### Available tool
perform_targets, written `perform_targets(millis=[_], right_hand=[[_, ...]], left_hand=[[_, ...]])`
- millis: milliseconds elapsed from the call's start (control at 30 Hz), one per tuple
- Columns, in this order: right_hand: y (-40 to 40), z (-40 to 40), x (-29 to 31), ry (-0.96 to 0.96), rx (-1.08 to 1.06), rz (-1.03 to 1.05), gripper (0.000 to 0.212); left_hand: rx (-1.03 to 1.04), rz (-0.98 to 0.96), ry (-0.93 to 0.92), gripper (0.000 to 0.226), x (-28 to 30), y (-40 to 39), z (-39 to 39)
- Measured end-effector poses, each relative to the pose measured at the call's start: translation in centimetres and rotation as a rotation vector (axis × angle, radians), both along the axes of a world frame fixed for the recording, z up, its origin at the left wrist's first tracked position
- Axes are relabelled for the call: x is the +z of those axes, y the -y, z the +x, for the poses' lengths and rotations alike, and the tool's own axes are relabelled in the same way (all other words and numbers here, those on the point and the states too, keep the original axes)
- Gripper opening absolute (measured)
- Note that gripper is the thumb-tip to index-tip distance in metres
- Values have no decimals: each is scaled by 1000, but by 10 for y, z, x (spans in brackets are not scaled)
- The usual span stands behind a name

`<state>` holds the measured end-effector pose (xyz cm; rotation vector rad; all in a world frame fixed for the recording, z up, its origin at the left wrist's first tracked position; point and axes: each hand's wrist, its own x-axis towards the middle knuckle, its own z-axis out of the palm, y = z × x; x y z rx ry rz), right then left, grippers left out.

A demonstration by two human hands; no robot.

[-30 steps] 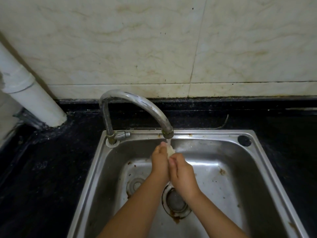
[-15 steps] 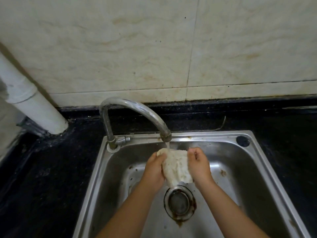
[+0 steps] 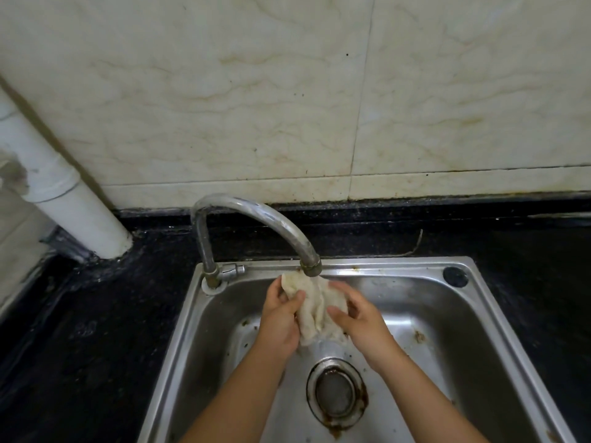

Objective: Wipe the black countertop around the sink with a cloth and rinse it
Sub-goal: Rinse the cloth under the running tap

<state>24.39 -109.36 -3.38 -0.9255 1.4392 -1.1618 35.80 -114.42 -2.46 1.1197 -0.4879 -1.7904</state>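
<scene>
Over the stained steel sink (image 3: 479,318), my left hand (image 3: 279,318) and right hand (image 3: 361,318) grip a crumpled off-white cloth (image 3: 315,302) under the curved chrome tap (image 3: 256,209) — fingers curled round it, fingertips hidden.

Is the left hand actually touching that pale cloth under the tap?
Touching. The head view shows the left hand with its thumb pressed over the cloth, fingers curled behind it.

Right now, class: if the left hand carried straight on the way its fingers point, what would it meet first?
The left hand already grips the cloth, so that comes first; beyond it, probably the right hand, though depth is unclear.
</scene>
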Motion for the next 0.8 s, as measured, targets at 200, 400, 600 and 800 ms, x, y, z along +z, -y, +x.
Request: perform_targets(millis=[200,400,600,800], right_hand=[[4,1,-1,-241,-13,-9,30],[4,4,-6,45,-98,11,29],[-2,7,-8,73,-106,61,17],[1,10,-4,-245,-87,-21,11]], left_hand=[[-40,-22,-9,44,10,-4,4],[-63,-1,10,43,13,-4,9],[-84,-43,143,43,14,-6,6],[-200,-186,343,41,12,-11,4]])
